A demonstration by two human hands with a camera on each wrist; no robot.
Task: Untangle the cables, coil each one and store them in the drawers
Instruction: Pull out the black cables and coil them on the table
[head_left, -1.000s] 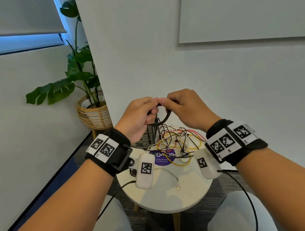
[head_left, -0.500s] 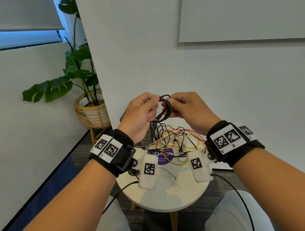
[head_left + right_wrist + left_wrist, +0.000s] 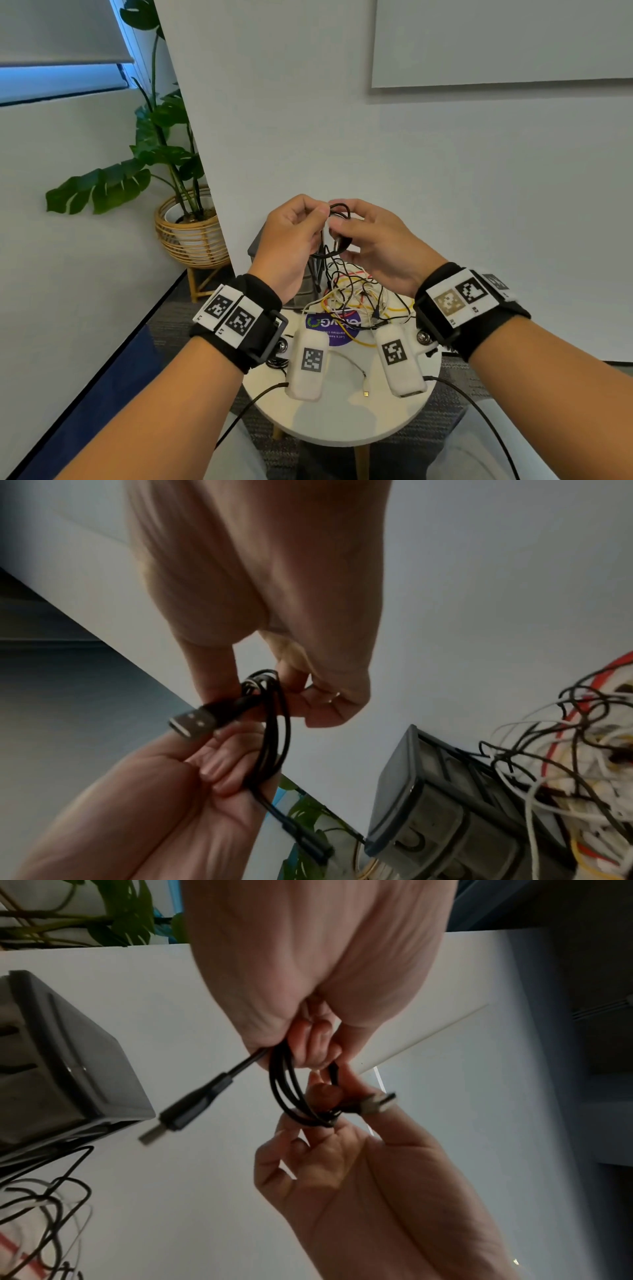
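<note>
Both hands are up in the air above the round white bench point(image 3: 337, 416), close together. Between them is a black cable point(image 3: 339, 226) wound into a small ring of a few loops.

The left hand point(image 3: 291, 240) has its fingers curled round one side of the ring. The cable runs out from under that hand and ends in a big plug point(image 3: 185, 1112) that hangs free. The right hand point(image 3: 380, 246) pinches the other side of the ring with thumb and fingers. The other plug point(image 3: 193, 723), with a shiny metal end, sticks out just beside its thumb.

Below the hands, on the bench, lies a messy heap of cables point(image 3: 359, 301). They are black, white, yellow and red, all mixed up. Some black wires from the heap rise toward the hands. Under the heap is a purple round sticker point(image 3: 334, 329).

Just under the left hand, at the back of the bench, stands a small dark box of drawers point(image 3: 441, 813). I cannot tell if the drawers are open.

Far off past the left hand, a green plant point(image 3: 147, 164) grows in a basket pot point(image 3: 191, 236) on the floor.
</note>
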